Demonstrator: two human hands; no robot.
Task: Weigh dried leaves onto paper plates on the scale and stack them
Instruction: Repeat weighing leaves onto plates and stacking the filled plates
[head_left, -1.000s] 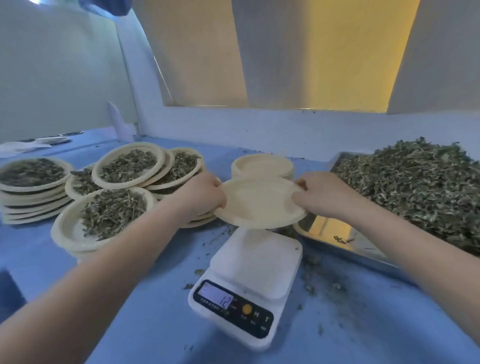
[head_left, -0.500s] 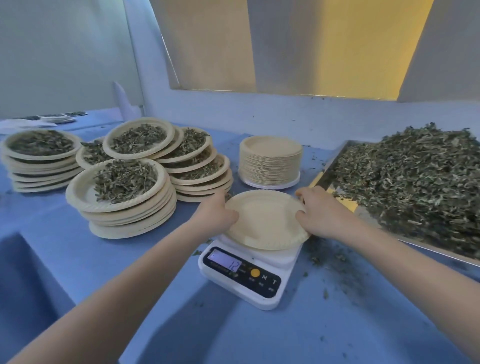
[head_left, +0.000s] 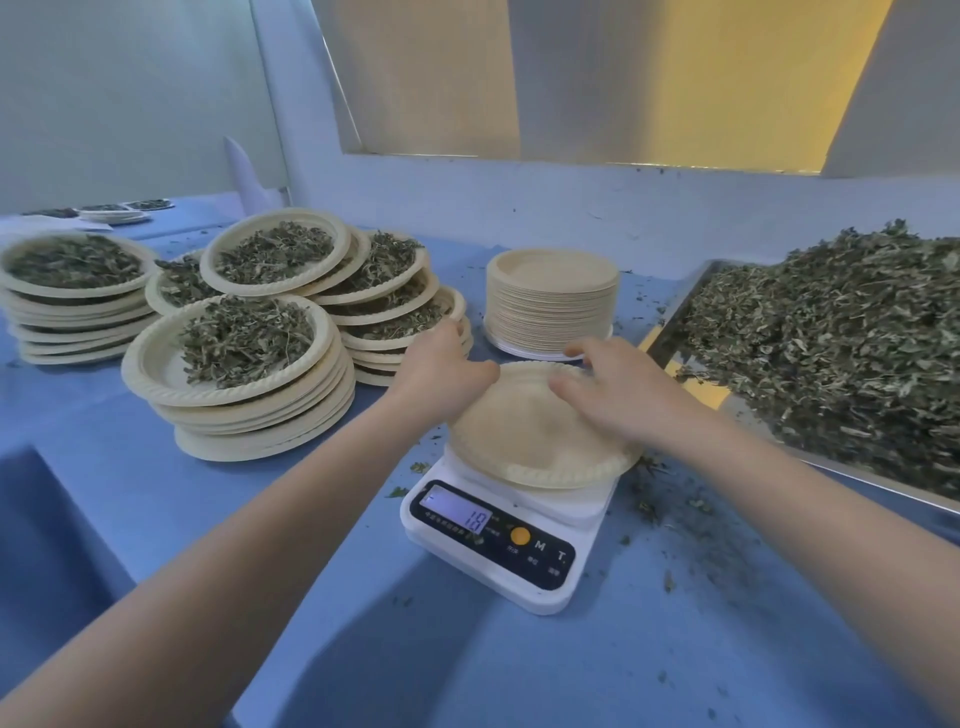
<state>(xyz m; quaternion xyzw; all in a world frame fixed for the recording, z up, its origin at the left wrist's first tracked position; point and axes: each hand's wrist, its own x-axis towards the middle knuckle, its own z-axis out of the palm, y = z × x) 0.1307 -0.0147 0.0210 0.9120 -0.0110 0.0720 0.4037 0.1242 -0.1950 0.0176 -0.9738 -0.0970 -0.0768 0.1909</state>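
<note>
An empty paper plate (head_left: 530, 441) lies on the white digital scale (head_left: 498, 540), whose display reads 18. My left hand (head_left: 441, 371) is at the plate's far-left rim, its thumb touching the edge and its fingers loose. My right hand (head_left: 628, 389) hovers over the plate's right side with its fingers spread and slightly blurred, holding nothing. A big heap of dried leaves (head_left: 831, 353) fills the metal tray (head_left: 670, 327) to the right.
A stack of empty plates (head_left: 550, 306) stands just behind the scale. Stacks of leaf-filled plates (head_left: 244, 358) (head_left: 72, 291) (head_left: 395, 312) crowd the left on the blue cloth. Loose leaf crumbs lie around the scale. A wall ledge runs behind.
The plate, carried in both hands a second ago, now lies on the scale. My right hand has let go and lifted. The display went from 12 to 18.
</note>
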